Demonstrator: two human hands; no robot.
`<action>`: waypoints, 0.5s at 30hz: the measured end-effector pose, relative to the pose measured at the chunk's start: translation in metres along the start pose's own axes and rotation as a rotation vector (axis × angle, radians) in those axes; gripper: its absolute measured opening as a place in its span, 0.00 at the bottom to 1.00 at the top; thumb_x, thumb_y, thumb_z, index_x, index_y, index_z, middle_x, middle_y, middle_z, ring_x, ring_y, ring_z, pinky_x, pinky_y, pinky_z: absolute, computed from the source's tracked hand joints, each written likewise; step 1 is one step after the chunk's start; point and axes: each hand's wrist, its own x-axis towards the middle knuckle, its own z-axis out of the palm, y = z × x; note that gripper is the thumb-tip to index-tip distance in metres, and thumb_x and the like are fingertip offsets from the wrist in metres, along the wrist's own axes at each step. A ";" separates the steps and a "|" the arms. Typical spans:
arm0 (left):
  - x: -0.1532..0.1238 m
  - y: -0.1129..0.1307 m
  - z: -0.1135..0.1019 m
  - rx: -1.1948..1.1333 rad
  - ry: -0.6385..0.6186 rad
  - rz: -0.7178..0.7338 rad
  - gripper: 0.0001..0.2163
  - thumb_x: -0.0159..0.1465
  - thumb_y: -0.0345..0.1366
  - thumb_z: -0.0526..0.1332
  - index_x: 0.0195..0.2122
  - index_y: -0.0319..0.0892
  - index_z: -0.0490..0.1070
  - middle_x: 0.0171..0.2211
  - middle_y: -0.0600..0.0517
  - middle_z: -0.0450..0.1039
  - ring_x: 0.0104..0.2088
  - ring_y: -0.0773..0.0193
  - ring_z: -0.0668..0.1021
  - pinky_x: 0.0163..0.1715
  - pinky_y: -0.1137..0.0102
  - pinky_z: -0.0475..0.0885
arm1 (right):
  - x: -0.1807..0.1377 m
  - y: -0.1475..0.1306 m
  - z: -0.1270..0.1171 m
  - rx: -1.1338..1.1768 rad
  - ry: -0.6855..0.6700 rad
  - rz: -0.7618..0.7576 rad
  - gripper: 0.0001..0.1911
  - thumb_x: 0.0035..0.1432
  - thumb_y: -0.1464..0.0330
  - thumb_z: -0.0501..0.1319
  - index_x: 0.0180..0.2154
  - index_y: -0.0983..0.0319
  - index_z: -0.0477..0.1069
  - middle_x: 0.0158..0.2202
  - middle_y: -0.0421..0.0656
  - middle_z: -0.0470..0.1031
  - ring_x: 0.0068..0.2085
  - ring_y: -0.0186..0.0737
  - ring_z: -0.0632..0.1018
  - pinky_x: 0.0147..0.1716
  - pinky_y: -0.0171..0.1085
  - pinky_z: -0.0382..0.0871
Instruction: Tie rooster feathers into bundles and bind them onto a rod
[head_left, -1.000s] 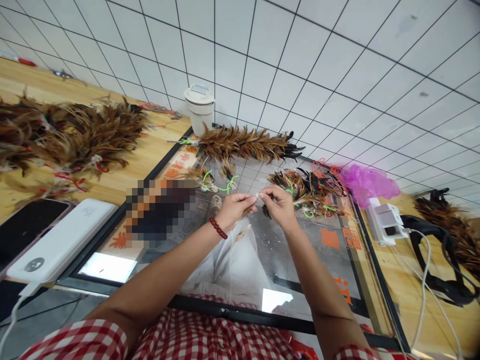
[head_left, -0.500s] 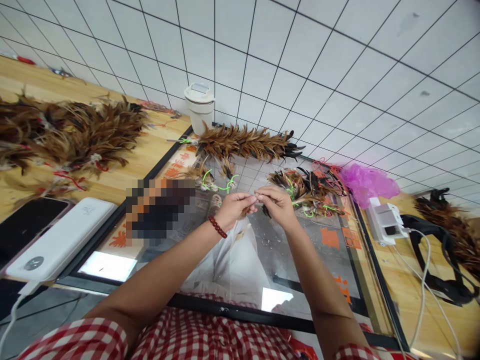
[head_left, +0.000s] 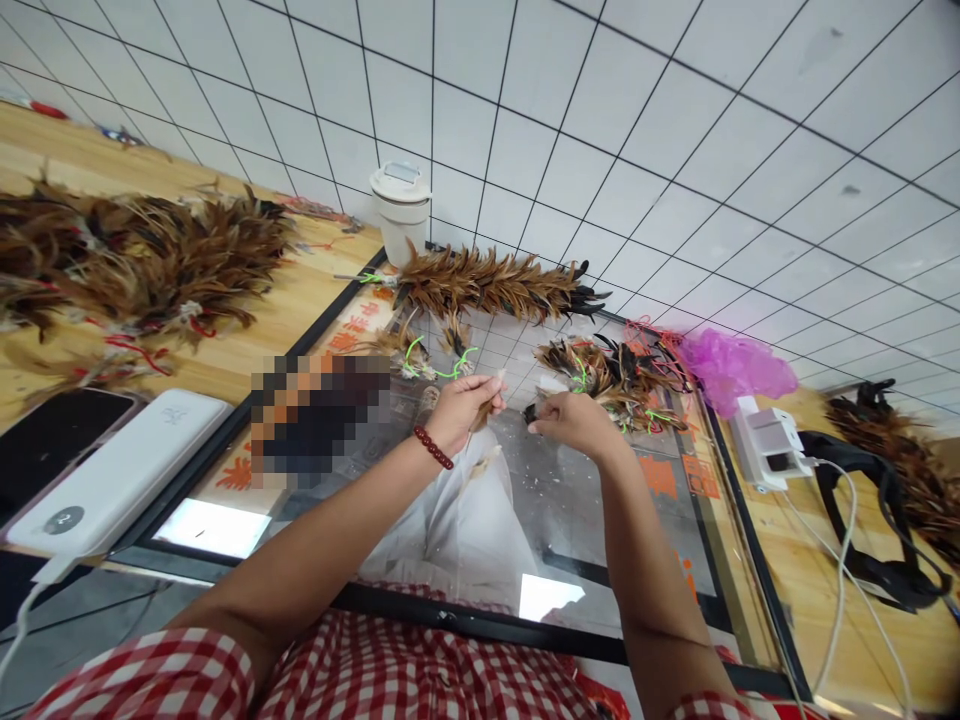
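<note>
My left hand is closed in a pinch over the glass tabletop, holding a small brown feather; a pale tip pokes up above the thumb. A red bead bracelet circles that wrist. To its right, my right hand is lowered with curled fingers at a small dark piece, perhaps a feather; whether they grip it is partly hidden. Just behind the right hand lies a heap of feather bunches with green ties. Beyond my left hand, small tied feather bunches rest near a long feather duster.
A white lidded cup stands by the tiled wall. More feather bundles lie at left, behind a phone and a white power bank. On the right are a pink plastic bag, a charger with cables and a black strap.
My hands, together before, have parted. The right one has moved right and down to the dark piece, while the left stays near its place, turned slightly, with the feather.
</note>
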 end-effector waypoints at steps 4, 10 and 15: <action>-0.002 -0.001 -0.001 0.245 -0.013 0.206 0.10 0.51 0.41 0.69 0.25 0.38 0.76 0.27 0.48 0.75 0.29 0.65 0.76 0.32 0.70 0.70 | 0.003 -0.006 0.006 0.023 -0.001 -0.264 0.04 0.53 0.70 0.61 0.27 0.61 0.74 0.30 0.42 0.76 0.34 0.37 0.73 0.32 0.32 0.59; -0.011 0.002 0.000 0.846 -0.179 0.509 0.09 0.59 0.35 0.61 0.24 0.40 0.77 0.30 0.49 0.77 0.33 0.64 0.76 0.39 0.70 0.69 | -0.001 -0.013 0.005 0.221 0.094 -0.344 0.07 0.57 0.71 0.58 0.35 0.62 0.76 0.30 0.42 0.77 0.31 0.35 0.73 0.33 0.33 0.62; -0.011 0.001 0.000 0.858 -0.104 0.373 0.10 0.58 0.35 0.61 0.23 0.38 0.75 0.20 0.54 0.72 0.24 0.69 0.71 0.27 0.74 0.64 | 0.002 -0.008 0.004 0.382 0.255 -0.270 0.08 0.55 0.72 0.59 0.35 0.61 0.77 0.33 0.43 0.79 0.34 0.37 0.76 0.37 0.35 0.66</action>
